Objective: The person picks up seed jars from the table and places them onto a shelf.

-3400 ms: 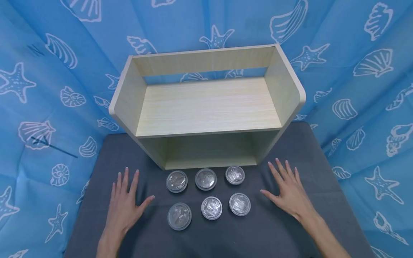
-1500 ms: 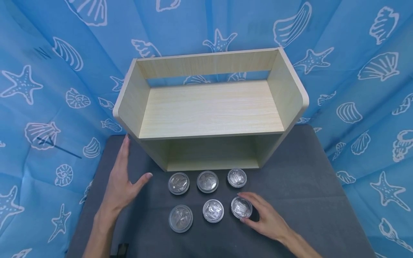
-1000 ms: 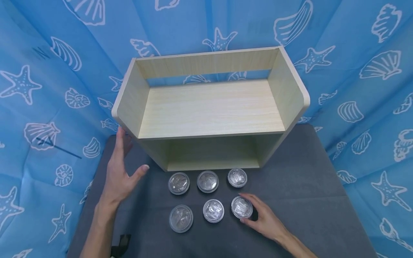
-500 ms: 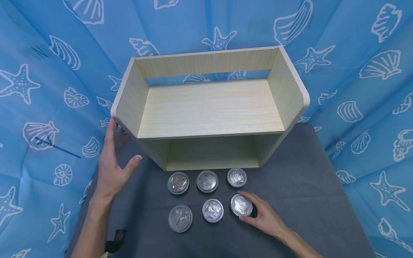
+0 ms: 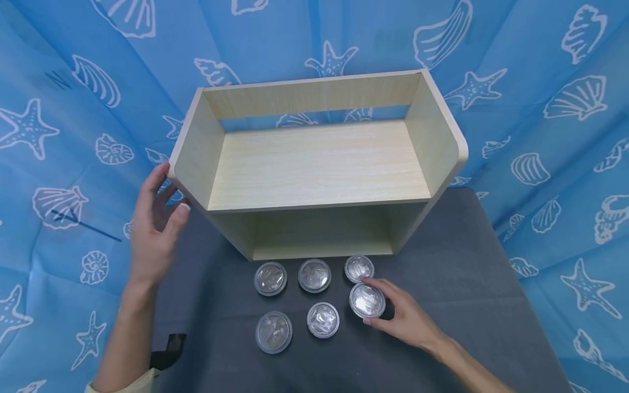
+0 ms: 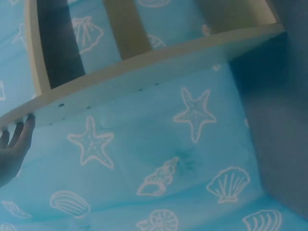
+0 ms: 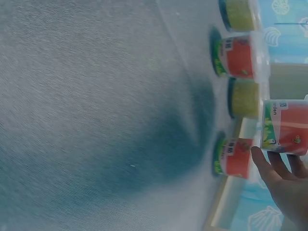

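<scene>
My right hand [image 5: 405, 322] holds a lidded plastic cup [image 5: 367, 300] between thumb and fingers. In the right wrist view this cup [image 7: 286, 125] shows a red and green side and is clear of the table, above its shadow. Its round, shiny top overlaps the rear right cup [image 5: 359, 268] in the head view. At the far left, my left hand [image 5: 152, 234] has its fingertips at the outer face of the wooden shelf unit's left panel [image 5: 194, 153], near the front corner. The left wrist view shows the fingertips [image 6: 30, 120] just below the panel's edge.
Other lidded cups stand before the shelf unit: two behind, at left [image 5: 270, 278] and middle [image 5: 314, 275], and two in front, at left [image 5: 273, 332] and middle [image 5: 322, 320]. Grey cloth [image 5: 472, 305] covers the table. A blue seashell curtain [image 5: 530, 136] surrounds it.
My left hand moved from the table up to the shelf's left panel. My right hand came in from the right, took hold of the front right cup and raised it.
</scene>
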Available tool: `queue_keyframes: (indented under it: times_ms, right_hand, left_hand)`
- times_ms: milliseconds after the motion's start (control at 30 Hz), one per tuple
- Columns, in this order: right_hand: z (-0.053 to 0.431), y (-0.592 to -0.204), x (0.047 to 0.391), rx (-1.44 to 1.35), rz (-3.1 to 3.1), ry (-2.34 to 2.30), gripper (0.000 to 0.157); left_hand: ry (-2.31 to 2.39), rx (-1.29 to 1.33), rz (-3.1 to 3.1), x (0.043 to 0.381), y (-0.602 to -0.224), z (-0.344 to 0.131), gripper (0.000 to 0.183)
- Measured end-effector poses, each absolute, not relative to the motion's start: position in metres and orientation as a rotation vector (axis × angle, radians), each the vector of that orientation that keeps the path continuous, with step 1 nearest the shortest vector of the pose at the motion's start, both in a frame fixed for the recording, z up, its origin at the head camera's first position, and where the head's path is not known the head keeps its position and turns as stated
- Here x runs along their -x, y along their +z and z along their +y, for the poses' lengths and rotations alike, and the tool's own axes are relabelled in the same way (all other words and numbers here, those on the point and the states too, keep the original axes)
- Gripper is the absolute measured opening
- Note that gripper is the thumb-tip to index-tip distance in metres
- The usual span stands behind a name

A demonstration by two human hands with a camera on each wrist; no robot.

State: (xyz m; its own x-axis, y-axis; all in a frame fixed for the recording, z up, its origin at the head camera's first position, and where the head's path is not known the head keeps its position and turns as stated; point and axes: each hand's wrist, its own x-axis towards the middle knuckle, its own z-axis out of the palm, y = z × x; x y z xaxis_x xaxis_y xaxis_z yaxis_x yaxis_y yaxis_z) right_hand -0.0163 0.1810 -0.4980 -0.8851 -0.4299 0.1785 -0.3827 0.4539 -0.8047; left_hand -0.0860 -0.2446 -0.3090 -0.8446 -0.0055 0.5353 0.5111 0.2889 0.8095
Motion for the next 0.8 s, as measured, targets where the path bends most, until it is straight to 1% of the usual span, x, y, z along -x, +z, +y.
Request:
queue_keyframes:
  times_ms: [200, 433, 800]
  right_hand:
    - [0.182, -0.485, 0.021, 0.79, 2.582, -1.511, 0.075]
    - [0.179, -0.471, 0.025, 0.79, 2.492, -1.593, 0.079]
    - [0.174, -0.447, 0.036, 0.793, 2.354, -1.68, 0.078]
  left_hand:
    - [-1.62, 0.42, -2.156, 0.09, -0.302, -0.246, 0.058]
    - [-1.752, 0.415, -2.121, 0.098, -0.295, -0.248, 0.051]
    - [-1.9, 0.42, -2.086, 0.115, -0.288, -0.25, 0.046]
